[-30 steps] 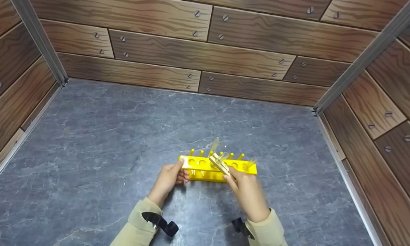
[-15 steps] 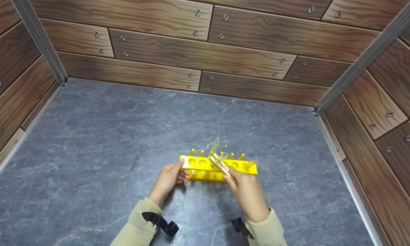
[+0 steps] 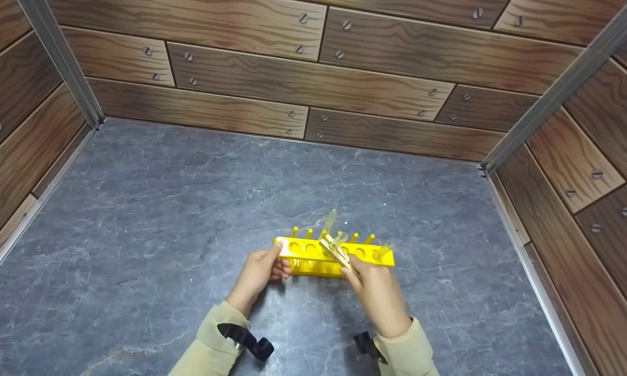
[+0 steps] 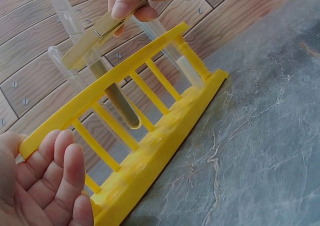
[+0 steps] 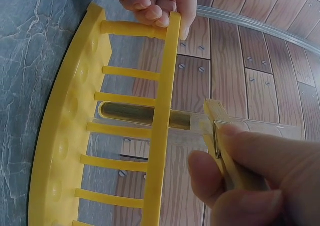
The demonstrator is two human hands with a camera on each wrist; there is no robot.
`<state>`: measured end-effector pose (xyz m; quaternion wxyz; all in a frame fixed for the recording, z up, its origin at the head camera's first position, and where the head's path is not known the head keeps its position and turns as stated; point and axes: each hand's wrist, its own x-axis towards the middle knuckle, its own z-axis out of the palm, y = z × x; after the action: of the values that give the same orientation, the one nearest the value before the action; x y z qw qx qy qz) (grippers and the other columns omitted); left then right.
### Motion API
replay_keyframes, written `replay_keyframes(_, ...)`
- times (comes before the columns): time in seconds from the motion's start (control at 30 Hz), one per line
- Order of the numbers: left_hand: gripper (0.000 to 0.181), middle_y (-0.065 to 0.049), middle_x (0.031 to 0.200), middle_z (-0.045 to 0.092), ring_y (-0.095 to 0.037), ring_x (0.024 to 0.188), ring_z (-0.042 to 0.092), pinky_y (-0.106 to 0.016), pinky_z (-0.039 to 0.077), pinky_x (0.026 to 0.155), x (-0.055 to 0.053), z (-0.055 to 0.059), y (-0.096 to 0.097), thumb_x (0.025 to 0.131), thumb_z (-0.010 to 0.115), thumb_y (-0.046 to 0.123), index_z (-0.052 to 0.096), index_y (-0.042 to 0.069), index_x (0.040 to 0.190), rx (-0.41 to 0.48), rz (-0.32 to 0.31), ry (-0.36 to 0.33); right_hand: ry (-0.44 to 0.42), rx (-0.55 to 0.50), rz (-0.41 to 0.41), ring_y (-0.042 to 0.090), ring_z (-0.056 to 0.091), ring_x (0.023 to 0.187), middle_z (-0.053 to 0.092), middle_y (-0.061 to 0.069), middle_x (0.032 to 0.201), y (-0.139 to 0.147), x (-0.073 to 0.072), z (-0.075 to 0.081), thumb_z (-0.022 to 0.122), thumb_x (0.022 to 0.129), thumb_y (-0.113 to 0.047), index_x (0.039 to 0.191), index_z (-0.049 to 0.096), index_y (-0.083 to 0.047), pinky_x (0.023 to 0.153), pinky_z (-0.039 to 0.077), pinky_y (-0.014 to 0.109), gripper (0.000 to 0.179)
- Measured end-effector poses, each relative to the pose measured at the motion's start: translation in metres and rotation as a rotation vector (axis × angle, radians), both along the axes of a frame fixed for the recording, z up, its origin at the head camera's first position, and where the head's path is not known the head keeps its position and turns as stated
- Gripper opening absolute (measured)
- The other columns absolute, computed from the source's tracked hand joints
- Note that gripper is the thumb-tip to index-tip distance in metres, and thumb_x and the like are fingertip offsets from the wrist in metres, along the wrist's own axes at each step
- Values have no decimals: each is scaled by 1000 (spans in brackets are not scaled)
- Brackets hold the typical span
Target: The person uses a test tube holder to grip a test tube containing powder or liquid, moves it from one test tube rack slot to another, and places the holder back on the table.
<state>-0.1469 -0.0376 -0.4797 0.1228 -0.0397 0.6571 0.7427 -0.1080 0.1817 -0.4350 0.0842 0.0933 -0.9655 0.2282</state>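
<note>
My left hand point(image 3: 256, 274) holds the left end of a yellow test tube rack point(image 3: 303, 254), thumb on its top bar. My right hand point(image 3: 383, 295) pinches a wooden test tube clamp point(image 3: 334, 251) between thumb and fingers. The clamp's jaws grip a clear test tube with dark yellow-brown liquid point(image 4: 120, 103). That tube passes through a hole in the top bar, and its rounded bottom hangs above the rack's base in the left wrist view. A second tube, with white contents point(image 4: 187, 70), stands in the right end hole.
An empty-looking tube point(image 3: 330, 220) leans up behind the rack, rounded end upward, along the row of yellow pegs point(image 3: 370, 238). The grey marbled tabletop point(image 3: 188, 209) is bounded by wood-patterned walls point(image 3: 240, 73) at the back and both sides.
</note>
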Motion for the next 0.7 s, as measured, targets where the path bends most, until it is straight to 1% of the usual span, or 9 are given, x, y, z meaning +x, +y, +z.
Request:
replay_keyframes(0.07, 44, -5, 60, 62, -11, 53, 60, -28, 52, 58, -2, -5, 0, 99, 44, 22, 63, -11, 76, 8, 1, -6, 3, 2, 1, 5, 35, 43, 65, 7, 74, 0, 0, 0, 64, 89, -22, 117, 63, 0, 39, 34, 20, 36)
replay_keyframes(0.17, 45, -4, 60, 62, -11, 52, 60, -27, 52, 57, -8, -17, 1, 99, 45, 24, 63, -10, 77, 19, 1, -15, -2, 1, 6, 5, 35, 43, 63, 5, 71, 1, 0, -1, 64, 89, -22, 117, 63, 0, 39, 34, 21, 36)
replay_keyframes(0.23, 46, -4, 60, 62, -11, 52, 60, -28, 52, 56, -11, -25, 1, 99, 45, 27, 64, -9, 76, 21, 2, -20, -6, 3, 6, 5, 35, 43, 63, 4, 70, 1, 0, -1, 63, 89, -22, 117, 63, 0, 39, 34, 21, 35)
replay_keyframes(0.3, 47, -3, 60, 63, -11, 52, 60, -28, 52, 57, -13, -30, 2, 98, 46, 30, 65, -7, 76, 17, 3, -22, -2, 11, 9, 5, 35, 44, 63, 4, 70, 1, 0, -1, 64, 89, -22, 116, 64, -1, 40, 34, 21, 35)
replay_keyframes(0.37, 47, -3, 61, 63, -11, 53, 60, -28, 53, 58, -14, -33, 2, 98, 47, 32, 65, -5, 75, 12, 5, -20, -6, 17, 10, 5, 36, 44, 63, 3, 70, 1, 0, -2, 64, 89, -22, 116, 64, -1, 40, 35, 21, 35)
replay_keyframes(0.47, 47, -3, 61, 63, -10, 53, 60, -27, 52, 58, -14, -33, 2, 97, 48, 33, 65, -3, 74, 2, 9, -9, -6, 24, 18, 5, 36, 45, 62, 2, 68, 2, 0, -2, 65, 88, -21, 115, 64, -1, 41, 35, 21, 34)
replay_keyframes(0.6, 47, -2, 60, 62, -10, 53, 60, -26, 52, 57, -13, -33, 3, 97, 47, 31, 65, -7, 75, 4, 18, 11, 2, 23, 29, 6, 35, 46, 57, -2, 64, 3, 0, -1, 65, 88, -20, 113, 66, -3, 42, 34, 21, 31)
replay_keyframes(0.7, 48, -2, 60, 62, -9, 52, 60, -27, 53, 57, -13, -33, 4, 98, 47, 29, 64, -10, 77, 3, 29, 21, 4, 26, 34, 6, 36, 47, 57, -2, 65, 4, 1, -1, 65, 88, -20, 112, 66, -3, 42, 34, 22, 29)
